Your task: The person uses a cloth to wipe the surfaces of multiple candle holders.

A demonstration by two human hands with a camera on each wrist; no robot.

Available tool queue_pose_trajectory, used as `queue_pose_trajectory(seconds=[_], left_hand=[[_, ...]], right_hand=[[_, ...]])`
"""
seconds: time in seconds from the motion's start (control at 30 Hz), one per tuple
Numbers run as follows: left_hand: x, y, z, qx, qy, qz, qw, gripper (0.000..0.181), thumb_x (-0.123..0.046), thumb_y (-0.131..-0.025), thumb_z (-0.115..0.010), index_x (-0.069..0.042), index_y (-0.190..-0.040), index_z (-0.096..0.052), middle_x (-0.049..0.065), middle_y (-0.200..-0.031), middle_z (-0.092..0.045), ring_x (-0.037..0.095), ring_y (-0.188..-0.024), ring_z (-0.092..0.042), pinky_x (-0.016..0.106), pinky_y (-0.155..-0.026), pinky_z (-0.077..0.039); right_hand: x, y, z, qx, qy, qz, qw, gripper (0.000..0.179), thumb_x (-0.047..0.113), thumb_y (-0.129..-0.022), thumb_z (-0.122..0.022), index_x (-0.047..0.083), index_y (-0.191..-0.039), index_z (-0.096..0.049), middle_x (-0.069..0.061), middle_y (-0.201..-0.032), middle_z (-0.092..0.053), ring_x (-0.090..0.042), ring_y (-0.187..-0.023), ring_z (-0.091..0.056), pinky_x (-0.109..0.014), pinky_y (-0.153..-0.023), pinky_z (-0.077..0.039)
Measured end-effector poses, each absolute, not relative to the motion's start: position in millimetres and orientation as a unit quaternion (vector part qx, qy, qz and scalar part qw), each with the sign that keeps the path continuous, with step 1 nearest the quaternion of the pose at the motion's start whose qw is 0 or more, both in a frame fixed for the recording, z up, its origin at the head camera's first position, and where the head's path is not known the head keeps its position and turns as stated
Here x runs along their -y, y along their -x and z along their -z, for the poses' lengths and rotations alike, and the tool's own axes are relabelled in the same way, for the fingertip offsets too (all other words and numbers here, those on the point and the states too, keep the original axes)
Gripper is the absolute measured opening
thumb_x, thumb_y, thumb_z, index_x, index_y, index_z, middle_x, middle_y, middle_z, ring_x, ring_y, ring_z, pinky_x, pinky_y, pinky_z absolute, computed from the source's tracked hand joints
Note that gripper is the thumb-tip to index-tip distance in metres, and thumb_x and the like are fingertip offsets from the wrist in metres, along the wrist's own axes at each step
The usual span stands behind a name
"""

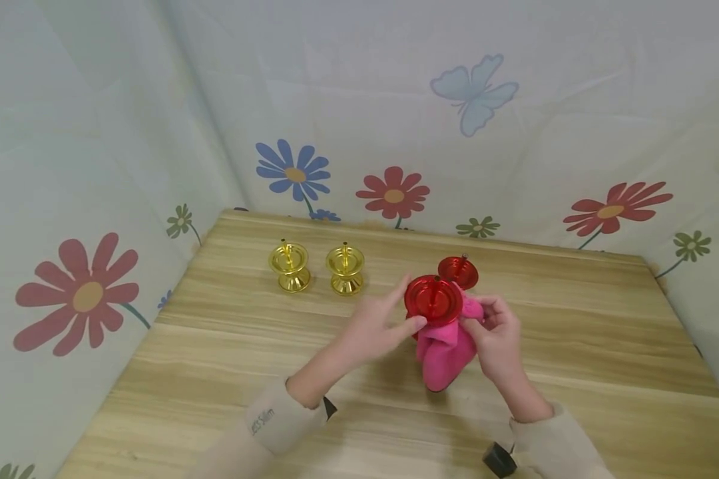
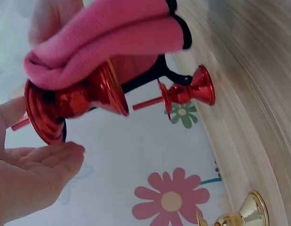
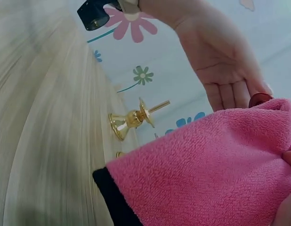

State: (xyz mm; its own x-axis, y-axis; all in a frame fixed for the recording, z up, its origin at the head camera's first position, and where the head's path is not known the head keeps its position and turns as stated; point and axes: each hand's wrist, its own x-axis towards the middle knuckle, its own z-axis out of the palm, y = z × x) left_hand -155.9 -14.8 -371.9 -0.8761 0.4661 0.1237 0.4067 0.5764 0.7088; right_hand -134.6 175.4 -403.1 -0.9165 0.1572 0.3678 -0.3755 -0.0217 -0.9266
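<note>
Over the bench (image 1: pixel 228 372), toward its far edge, the red candle holder (image 1: pixel 433 301) could slip if the left hand (image 1: pixel 371 327), fingers gripping its rim, yields to tugs from the pink cloth (image 1: pixel 442 359) that the right hand (image 1: pixel 498 338) pinches.

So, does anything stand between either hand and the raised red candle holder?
Yes, on one side: the pink cloth lies between the right hand, which pinches it, and the red candle holder. Nothing visible separates the left hand from that holder; it grips the dish's rim directly.
</note>
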Motion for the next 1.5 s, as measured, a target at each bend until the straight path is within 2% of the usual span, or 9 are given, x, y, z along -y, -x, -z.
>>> queue_pose_trajectory(seconds=[0.07,0.2,0.23,0.3,0.53,0.73,0.93,1.1,1.5], left_hand=[[10.5,152.1,372.0,-0.895,-0.235,-0.376,0.038,0.078,-0.045,-0.082,-0.056,-0.007,-0.14,-0.022,0.006,-0.066,-0.056,0.01,-0.046,-0.037,0.025,-0.06,-0.045],[0.9,147.8,373.5,-0.909,-0.181,-0.375,0.023,0.09,-0.058,-0.072,-0.06,-0.007,-0.139,-0.026,0.008,-0.109,-0.061,0.015,-0.084,-0.059,0.029,-0.073,-0.051],[-1.5,147.7,374.4,-0.909,-0.169,-0.381,0.02,0.091,-0.06,-0.07,-0.061,-0.008,-0.137,-0.029,0.007,-0.106,-0.062,0.015,-0.082,-0.059,0.029,-0.07,-0.051],[-5.5,147.3,376.5,-0.911,-0.152,-0.383,0.001,0.086,-0.059,-0.067,-0.064,-0.009,-0.131,-0.037,0.005,-0.117,-0.058,0.019,-0.099,-0.058,0.029,-0.075,-0.052],[-9.0,149.8,383.9,-0.908,-0.145,-0.392,-0.027,0.064,-0.049,-0.067,-0.07,-0.016,-0.117,-0.047,0.002,-0.104,-0.064,0.017,-0.09,-0.061,0.024,-0.068,-0.052],[2.0,157.3,387.0,-0.897,-0.224,-0.381,-0.006,0.061,-0.047,-0.067,-0.071,-0.017,-0.115,-0.049,-0.003,-0.101,-0.064,0.01,-0.088,-0.06,0.019,-0.069,-0.05],[16.0,164.0,381.7,-0.886,-0.337,-0.316,0.038,0.058,-0.052,-0.063,-0.071,-0.019,-0.109,-0.054,-0.009,-0.093,-0.065,0.001,-0.081,-0.058,0.014,-0.068,-0.047],[22.7,168.9,378.2,-0.87,-0.394,-0.284,0.081,0.059,-0.048,-0.064,-0.072,-0.016,-0.109,-0.054,-0.008,-0.092,-0.065,-0.001,-0.079,-0.058,0.012,-0.066,-0.046],[37.6,208.5,386.6,-0.908,-0.295,-0.291,0.059,0.069,-0.051,-0.064,-0.07,-0.012,-0.117,-0.051,-0.002,-0.1,-0.064,0.009,-0.089,-0.058,0.023,-0.071,-0.05]], right_hand=[[-174.3,134.4,404.5,0.687,-0.1,-0.688,0.213,0.031,-0.024,-0.071,-0.052,0.0,-0.09,-0.056,0.011,-0.09,-0.065,-0.001,-0.082,-0.06,-0.012,-0.069,-0.049],[-170.6,133.8,409.5,0.694,-0.169,-0.651,0.257,0.023,-0.023,-0.071,-0.054,-0.018,-0.092,-0.049,0.01,-0.099,-0.063,-0.002,-0.094,-0.059,-0.014,-0.076,-0.048],[-169.4,133.5,410.8,0.694,-0.183,-0.643,0.265,0.023,-0.023,-0.071,-0.055,-0.019,-0.092,-0.048,0.009,-0.1,-0.063,-0.003,-0.096,-0.059,-0.014,-0.077,-0.048],[-167.2,133.4,413.2,0.699,-0.196,-0.629,0.278,0.023,-0.023,-0.07,-0.055,-0.018,-0.092,-0.049,0.008,-0.102,-0.063,-0.003,-0.098,-0.058,-0.014,-0.078,-0.047],[-165.1,133.5,417.7,0.714,-0.198,-0.614,0.271,0.024,-0.025,-0.069,-0.055,-0.017,-0.092,-0.051,0.015,-0.103,-0.061,-0.001,-0.098,-0.058,-0.015,-0.079,-0.047],[-172.1,133.7,419.2,0.684,-0.202,-0.671,0.201,0.023,-0.025,-0.07,-0.051,-0.017,-0.092,-0.048,0.009,-0.103,-0.063,-0.003,-0.095,-0.059,-0.014,-0.076,-0.049],[-182.8,138.4,421.8,0.636,-0.221,-0.736,0.068,0.043,-0.027,-0.07,-0.04,0.006,-0.092,-0.055,0.006,-0.095,-0.066,-0.005,-0.083,-0.061,-0.016,-0.067,-0.051],[-193.8,144.1,424.6,0.624,-0.271,-0.733,-0.033,0.044,-0.024,-0.072,-0.04,0.01,-0.094,-0.054,0.006,-0.097,-0.065,-0.004,-0.083,-0.06,-0.016,-0.067,-0.05],[-228.7,148.2,411.6,0.648,-0.199,-0.734,-0.038,0.042,-0.021,-0.077,-0.04,0.014,-0.095,-0.055,0.009,-0.092,-0.065,-0.002,-0.078,-0.059,-0.014,-0.065,-0.05]])
